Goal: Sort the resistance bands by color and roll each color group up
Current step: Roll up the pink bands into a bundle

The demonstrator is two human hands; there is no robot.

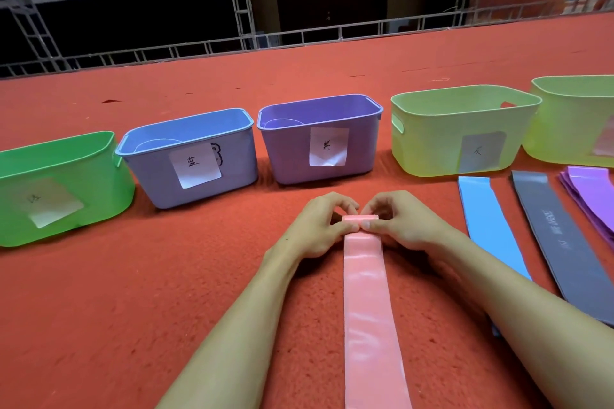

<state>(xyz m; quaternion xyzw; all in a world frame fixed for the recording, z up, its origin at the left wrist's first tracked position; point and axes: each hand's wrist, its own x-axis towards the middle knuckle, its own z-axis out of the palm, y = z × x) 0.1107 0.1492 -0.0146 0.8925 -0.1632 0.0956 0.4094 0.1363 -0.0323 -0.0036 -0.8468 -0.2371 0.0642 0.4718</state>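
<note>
**We start the roll at the far end of the pink band.**

Head view: the pink band [365, 302] lies flat on the red carpet [133, 309], running from the bottom edge away toward the row of bins. Its far end is turned over into a small first roll [360, 218]. Our left hand [312, 229] and right hand [405, 226] both pinch that roll, fingers curled over its top and thumbs pressed to its near side, tips almost meeting. To the right, the blue band [488, 222], the dark grey band [558, 242] and the purple stack [591, 189] lie flat, not yet rolled. We judge the glossy strip is springy, so easing either pinch could let the turn pop open. If one hand pushes harder, the roll may skew into a cone.
</note>
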